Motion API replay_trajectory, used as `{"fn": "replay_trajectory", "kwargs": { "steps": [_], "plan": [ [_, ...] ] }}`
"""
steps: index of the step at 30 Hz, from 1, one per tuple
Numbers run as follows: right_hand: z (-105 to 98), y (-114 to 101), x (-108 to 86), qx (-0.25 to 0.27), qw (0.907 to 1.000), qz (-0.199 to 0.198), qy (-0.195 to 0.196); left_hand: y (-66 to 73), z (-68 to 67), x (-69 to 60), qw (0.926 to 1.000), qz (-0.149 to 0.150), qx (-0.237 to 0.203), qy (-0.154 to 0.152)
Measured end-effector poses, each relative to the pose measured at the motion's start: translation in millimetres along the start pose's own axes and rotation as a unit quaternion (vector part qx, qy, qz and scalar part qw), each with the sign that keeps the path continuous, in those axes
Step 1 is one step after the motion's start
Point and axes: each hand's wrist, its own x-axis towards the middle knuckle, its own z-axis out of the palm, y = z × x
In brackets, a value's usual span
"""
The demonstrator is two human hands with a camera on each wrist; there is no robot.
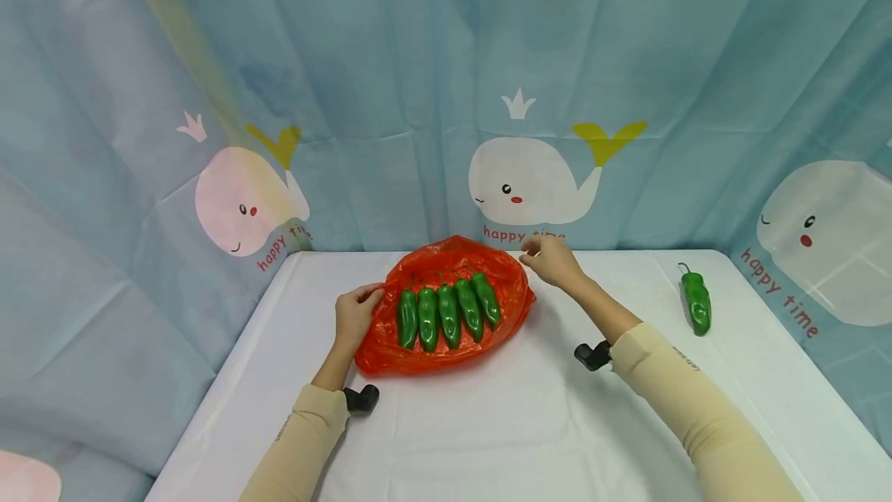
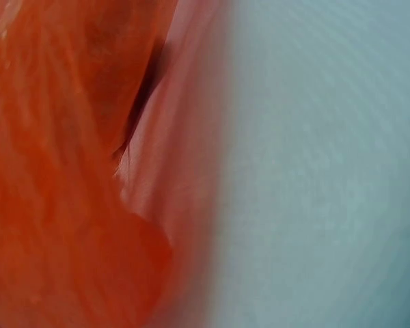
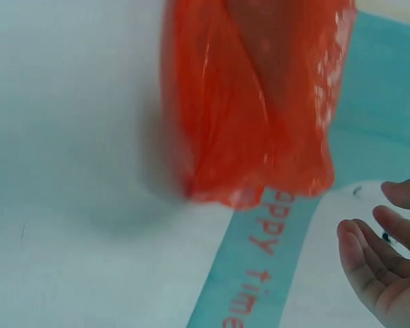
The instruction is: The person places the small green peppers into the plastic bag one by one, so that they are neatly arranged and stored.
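Observation:
A red plastic bag [image 1: 418, 363] lies spread on the table, its mouth opened wide. Several green peppers [image 1: 449, 316] lie side by side in it, stems pointing away from me. At the bag's left rim, my left hand [image 1: 354, 318] pinches the plastic between thumb and fingers. My right hand [image 1: 553, 260] is held near the bag's right end. In the right wrist view its loosely bent fingers [image 3: 352, 256] hold nothing and stand apart from the red plastic [image 3: 239, 137]. The left wrist view is filled by blurred red plastic [image 2: 55, 205] and white surface; the left hand is out of sight there.
Another green pepper [image 1: 697, 302] lies alone at the right side of the white table [image 1: 474, 440]. A blue curtain [image 1: 411, 60] printed with whales hangs right behind the table's back edge and along both sides. Black wrist cameras [image 1: 592, 355] sit on both sleeves.

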Motion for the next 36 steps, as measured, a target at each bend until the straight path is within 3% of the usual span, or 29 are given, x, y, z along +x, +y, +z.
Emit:
{"fn": "replay_trajectory", "kwargs": {
  "steps": [8, 23, 36],
  "plan": [
    [-26.8, 22.5, -5.5, -0.041, 0.9983, 0.034, 0.023, 0.4, 0.2, -1.3, 1.0, -0.002, 0.001, 0.005],
    [-75.0, 69.6, -26.8, -0.072, 0.9932, 0.088, 0.024, 1.0, -0.9, -1.4, 1.0, 0.006, -0.002, 0.007],
    [-92.8, 97.9, -44.2, -0.08, 0.9885, 0.115, 0.058, -0.8, -1.2, -0.8, 0.9999, 0.003, -0.005, 0.009]
  ]
}}
